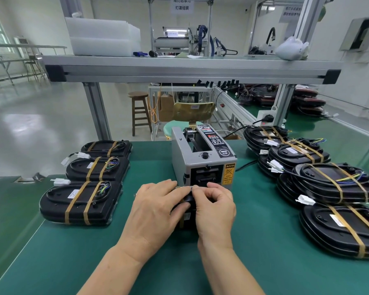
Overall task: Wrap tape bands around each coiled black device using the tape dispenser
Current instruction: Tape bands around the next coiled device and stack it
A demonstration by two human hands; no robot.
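A grey tape dispenser [202,160] stands in the middle of the green table, its outlet facing me. Just in front of it lies a black device [186,216], mostly hidden under my hands. My left hand [156,209] grips the device from the left, thumb curled round it. My right hand [215,206] pinches a strip of tape at the device's top edge, close to the outlet. Three banded black devices [81,201] lie in a column at the left. Several more banded devices [328,184] are piled at the right.
The green table mat [254,252] has its front-left edge close to me. An aluminium shelf frame [190,69] spans overhead behind the dispenser. A power cable [245,163] runs right from the dispenser. A wooden stool [139,111] stands beyond the table.
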